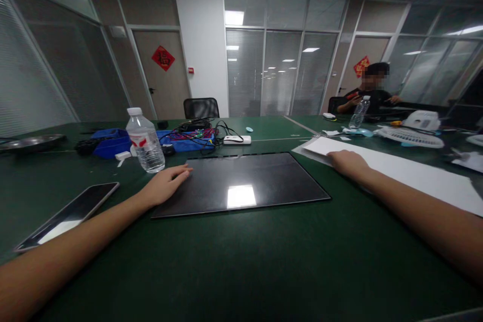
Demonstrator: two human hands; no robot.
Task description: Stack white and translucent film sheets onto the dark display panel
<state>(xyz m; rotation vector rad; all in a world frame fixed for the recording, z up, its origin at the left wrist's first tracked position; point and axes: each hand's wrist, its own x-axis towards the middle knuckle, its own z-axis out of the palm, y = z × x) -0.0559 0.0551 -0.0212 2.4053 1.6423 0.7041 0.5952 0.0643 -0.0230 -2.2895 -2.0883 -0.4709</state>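
A dark, glossy flat display panel lies on the green table in front of me, a bright ceiling light reflected in it. My left hand rests at its left edge, open, fingertips touching the panel's far left corner and a gap showing between thumb and fingers. To the right, my right hand is closed on the near-left part of a long white sheet, which seems to lie in a stack. Its fingertips are partly hidden. Just beyond my left hand stands a clear plastic water bottle with a white cap.
A phone lies beside my left forearm. Behind the panel are blue trays with tangled wires and a white power strip. At far right are a white fan, another bottle and a seated person.
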